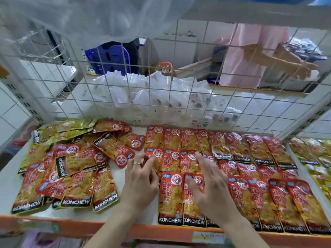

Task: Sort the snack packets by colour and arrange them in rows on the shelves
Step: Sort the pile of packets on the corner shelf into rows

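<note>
Red packets (250, 153) crowd shelf's (120, 173) right; left grip (141, 178) pinches 1 edge (right grip (207, 181) spread flat).

Upright at the back, a white wire grid (149, 89). Behind it, a heap of white plastic bags (161, 97) with small coloured prints. Further off, a stack of blue plastic stools or crates (109, 56), hard to tell which, and near it an orange round container (165, 66). At upper right, a person in a pale pink garment (250, 51), one arm (279, 61) stretched to the right. White floor tiles (268, 108) below. Overhead, a hazy translucent plastic sheet (89, 18).
</note>
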